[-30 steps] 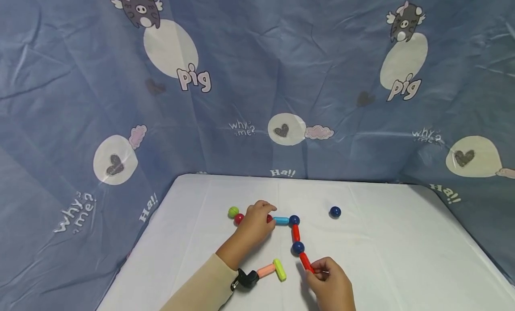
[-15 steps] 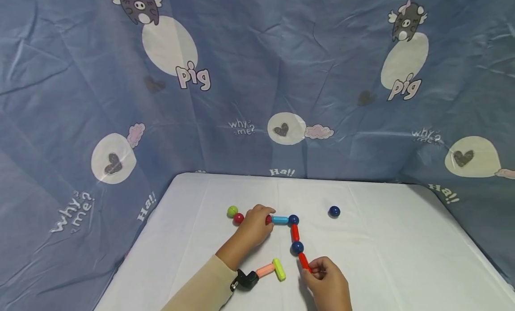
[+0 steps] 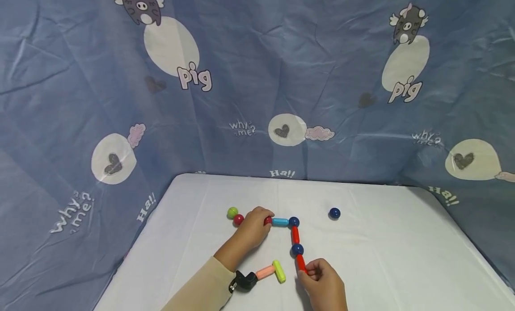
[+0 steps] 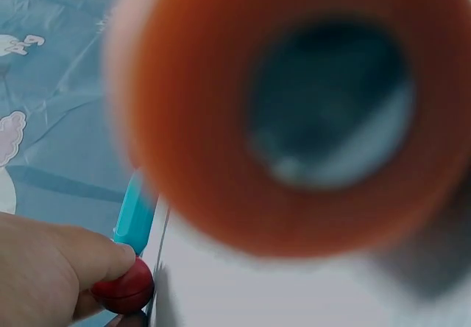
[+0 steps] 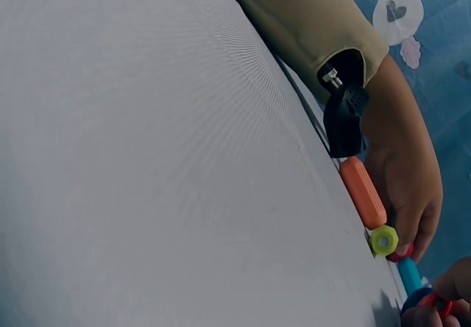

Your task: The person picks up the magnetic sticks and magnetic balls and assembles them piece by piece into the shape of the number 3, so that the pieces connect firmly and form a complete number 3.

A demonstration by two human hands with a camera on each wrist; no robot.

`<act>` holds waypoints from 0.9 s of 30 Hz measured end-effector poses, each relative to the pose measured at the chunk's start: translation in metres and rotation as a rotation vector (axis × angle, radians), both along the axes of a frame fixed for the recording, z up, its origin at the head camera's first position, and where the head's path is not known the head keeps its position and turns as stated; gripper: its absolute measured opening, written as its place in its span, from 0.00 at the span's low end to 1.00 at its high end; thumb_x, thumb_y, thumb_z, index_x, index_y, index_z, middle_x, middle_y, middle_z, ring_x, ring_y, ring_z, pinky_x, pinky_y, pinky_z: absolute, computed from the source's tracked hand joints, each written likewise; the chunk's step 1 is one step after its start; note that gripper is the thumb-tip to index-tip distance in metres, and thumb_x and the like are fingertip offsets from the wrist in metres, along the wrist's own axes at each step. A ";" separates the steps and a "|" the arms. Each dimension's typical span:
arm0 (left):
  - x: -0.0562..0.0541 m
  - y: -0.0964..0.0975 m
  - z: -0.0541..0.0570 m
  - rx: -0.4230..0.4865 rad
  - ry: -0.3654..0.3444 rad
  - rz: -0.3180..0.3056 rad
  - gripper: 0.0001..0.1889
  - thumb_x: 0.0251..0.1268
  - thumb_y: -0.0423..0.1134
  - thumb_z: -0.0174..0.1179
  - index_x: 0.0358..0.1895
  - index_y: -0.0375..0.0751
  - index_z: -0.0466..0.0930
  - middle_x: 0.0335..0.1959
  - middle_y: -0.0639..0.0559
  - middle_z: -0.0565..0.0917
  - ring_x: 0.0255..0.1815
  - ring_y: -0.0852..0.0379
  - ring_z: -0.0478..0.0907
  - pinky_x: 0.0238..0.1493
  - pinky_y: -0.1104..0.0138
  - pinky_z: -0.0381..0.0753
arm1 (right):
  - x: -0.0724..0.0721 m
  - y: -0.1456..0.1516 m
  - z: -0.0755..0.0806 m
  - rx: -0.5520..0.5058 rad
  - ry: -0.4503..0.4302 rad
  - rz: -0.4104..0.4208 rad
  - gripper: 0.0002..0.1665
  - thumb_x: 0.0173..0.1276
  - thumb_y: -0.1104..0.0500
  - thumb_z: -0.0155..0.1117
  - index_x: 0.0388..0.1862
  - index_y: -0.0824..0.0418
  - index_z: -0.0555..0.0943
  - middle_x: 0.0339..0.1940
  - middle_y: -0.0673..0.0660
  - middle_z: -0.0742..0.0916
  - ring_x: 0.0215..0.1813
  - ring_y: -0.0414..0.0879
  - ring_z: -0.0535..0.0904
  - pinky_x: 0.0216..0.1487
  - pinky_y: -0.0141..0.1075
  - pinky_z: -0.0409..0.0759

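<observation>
My left hand (image 3: 254, 228) pinches a red ball (image 4: 124, 286) between thumb and fingers. From that ball a light blue magnetic rod (image 3: 280, 222) runs right to a dark blue ball (image 3: 294, 221). A red rod (image 3: 295, 234) leads down from there to another dark blue ball (image 3: 297, 250). Joined below it is a second red rod (image 3: 301, 262), whose near end my right hand (image 3: 323, 284) pinches. In the right wrist view, only fingertips (image 5: 460, 279) of the right hand show at the lower corner.
An orange rod (image 3: 265, 272) touches the black left wrist camera (image 3: 246, 280), with a yellow-green rod (image 3: 279, 271) at its end. It blurs large across the left wrist view. A green ball (image 3: 232, 212) and red ball (image 3: 238, 219) sit left; a loose dark blue ball (image 3: 334, 213) lies right.
My right hand has shifted slightly left, swinging the lower red rod nearer to straight below its ball. The left fingers have settled closer round the red ball.
</observation>
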State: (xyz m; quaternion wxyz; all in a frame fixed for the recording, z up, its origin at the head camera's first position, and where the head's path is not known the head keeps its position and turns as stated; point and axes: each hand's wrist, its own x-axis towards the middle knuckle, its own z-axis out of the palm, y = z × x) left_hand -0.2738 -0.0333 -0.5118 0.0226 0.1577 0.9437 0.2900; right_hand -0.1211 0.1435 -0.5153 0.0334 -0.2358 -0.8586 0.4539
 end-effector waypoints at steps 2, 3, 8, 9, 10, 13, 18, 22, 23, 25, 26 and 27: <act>0.001 -0.001 -0.002 -0.006 0.005 0.001 0.18 0.70 0.35 0.68 0.62 0.46 0.84 0.60 0.48 0.83 0.65 0.49 0.80 0.66 0.55 0.82 | 0.001 -0.001 -0.001 -0.007 -0.002 0.004 0.15 0.58 0.61 0.82 0.37 0.60 0.82 0.29 0.51 0.84 0.33 0.45 0.77 0.30 0.32 0.77; 0.002 -0.001 -0.002 -0.007 0.008 0.001 0.18 0.70 0.35 0.68 0.61 0.46 0.84 0.59 0.48 0.83 0.64 0.49 0.80 0.65 0.55 0.82 | 0.001 -0.001 -0.001 -0.012 -0.002 0.007 0.15 0.58 0.61 0.82 0.37 0.60 0.82 0.29 0.51 0.84 0.33 0.45 0.77 0.31 0.32 0.77; 0.000 0.001 -0.001 -0.002 0.024 -0.008 0.18 0.70 0.35 0.68 0.61 0.46 0.84 0.59 0.49 0.83 0.64 0.49 0.80 0.65 0.56 0.82 | 0.000 0.001 0.002 -0.016 -0.002 0.028 0.16 0.59 0.60 0.82 0.39 0.59 0.82 0.32 0.52 0.85 0.35 0.45 0.78 0.33 0.31 0.79; 0.000 0.001 -0.001 -0.001 0.023 -0.008 0.18 0.70 0.35 0.68 0.61 0.46 0.84 0.59 0.49 0.83 0.64 0.49 0.80 0.65 0.56 0.82 | 0.000 0.001 0.002 -0.019 -0.003 0.036 0.16 0.59 0.60 0.82 0.40 0.59 0.82 0.33 0.52 0.85 0.35 0.44 0.78 0.34 0.31 0.80; 0.000 0.001 -0.001 -0.002 0.020 -0.007 0.18 0.70 0.35 0.68 0.61 0.46 0.84 0.59 0.49 0.83 0.64 0.50 0.80 0.65 0.57 0.82 | 0.000 0.001 0.002 -0.024 -0.007 0.044 0.17 0.59 0.60 0.82 0.41 0.59 0.82 0.34 0.52 0.85 0.36 0.44 0.79 0.34 0.31 0.80; 0.001 0.001 -0.001 -0.005 0.012 -0.004 0.18 0.70 0.35 0.69 0.61 0.47 0.85 0.58 0.50 0.83 0.63 0.51 0.80 0.65 0.57 0.82 | -0.001 0.001 0.002 -0.022 -0.017 0.075 0.18 0.59 0.59 0.82 0.44 0.59 0.83 0.37 0.52 0.86 0.36 0.43 0.80 0.37 0.32 0.82; 0.002 -0.001 -0.002 0.001 0.025 -0.012 0.17 0.69 0.35 0.69 0.59 0.49 0.86 0.56 0.51 0.85 0.61 0.51 0.81 0.64 0.57 0.83 | -0.001 -0.002 0.001 0.064 -0.007 0.131 0.18 0.60 0.59 0.81 0.48 0.56 0.86 0.41 0.53 0.85 0.38 0.41 0.82 0.42 0.40 0.86; 0.001 -0.001 -0.003 0.005 0.027 -0.015 0.17 0.69 0.35 0.69 0.59 0.49 0.87 0.56 0.51 0.85 0.60 0.51 0.81 0.63 0.56 0.83 | 0.000 -0.004 0.001 0.136 0.022 0.149 0.16 0.61 0.60 0.79 0.48 0.52 0.89 0.37 0.51 0.83 0.36 0.42 0.78 0.37 0.35 0.81; 0.001 -0.001 -0.003 0.006 0.024 -0.015 0.17 0.69 0.35 0.69 0.59 0.50 0.87 0.56 0.51 0.85 0.60 0.51 0.81 0.63 0.57 0.83 | 0.000 -0.004 0.002 0.141 0.024 0.150 0.15 0.61 0.61 0.78 0.48 0.52 0.89 0.35 0.50 0.83 0.35 0.42 0.77 0.35 0.34 0.79; 0.001 -0.001 -0.003 0.007 0.022 -0.015 0.16 0.69 0.35 0.69 0.59 0.50 0.87 0.57 0.51 0.85 0.60 0.51 0.80 0.63 0.56 0.83 | -0.002 -0.003 0.003 0.139 0.024 0.149 0.15 0.60 0.61 0.77 0.47 0.52 0.89 0.33 0.49 0.83 0.34 0.42 0.76 0.33 0.33 0.76; 0.001 -0.001 -0.003 0.008 0.020 -0.014 0.16 0.69 0.35 0.68 0.59 0.50 0.87 0.57 0.51 0.85 0.60 0.51 0.80 0.63 0.56 0.83 | -0.003 -0.002 0.003 0.130 0.020 0.145 0.15 0.60 0.61 0.77 0.46 0.52 0.89 0.32 0.49 0.83 0.34 0.43 0.76 0.33 0.33 0.76; 0.000 -0.001 -0.003 0.008 0.018 -0.013 0.16 0.70 0.36 0.68 0.59 0.50 0.87 0.57 0.51 0.84 0.60 0.51 0.80 0.63 0.56 0.83 | -0.004 -0.002 0.004 0.117 0.014 0.139 0.15 0.60 0.62 0.77 0.47 0.53 0.89 0.32 0.49 0.84 0.34 0.43 0.77 0.33 0.34 0.77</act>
